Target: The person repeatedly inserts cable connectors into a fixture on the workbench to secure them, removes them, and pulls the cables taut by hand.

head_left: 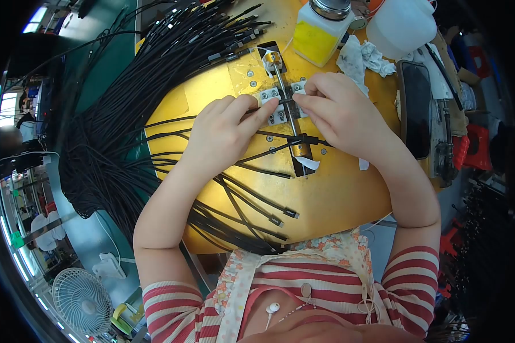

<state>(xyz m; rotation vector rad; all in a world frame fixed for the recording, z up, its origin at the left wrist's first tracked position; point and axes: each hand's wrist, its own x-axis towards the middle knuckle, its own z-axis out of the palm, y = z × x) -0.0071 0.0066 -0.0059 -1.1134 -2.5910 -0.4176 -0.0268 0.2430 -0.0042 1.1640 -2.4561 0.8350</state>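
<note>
At metal fixture (277, 118) — left hand (228, 128), right hand (342, 111) half-curled — both pinching black cable (286, 101).

A gold bench (337, 197) carries black cables (257, 200), a bottle (317, 34) and a phone (414, 108).

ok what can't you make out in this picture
All in the head view:
- Cable between left hand and right hand: partly hidden by fingers
- Lettering on plugs: too small
- Top of white jug: cut off by upper edge
</note>
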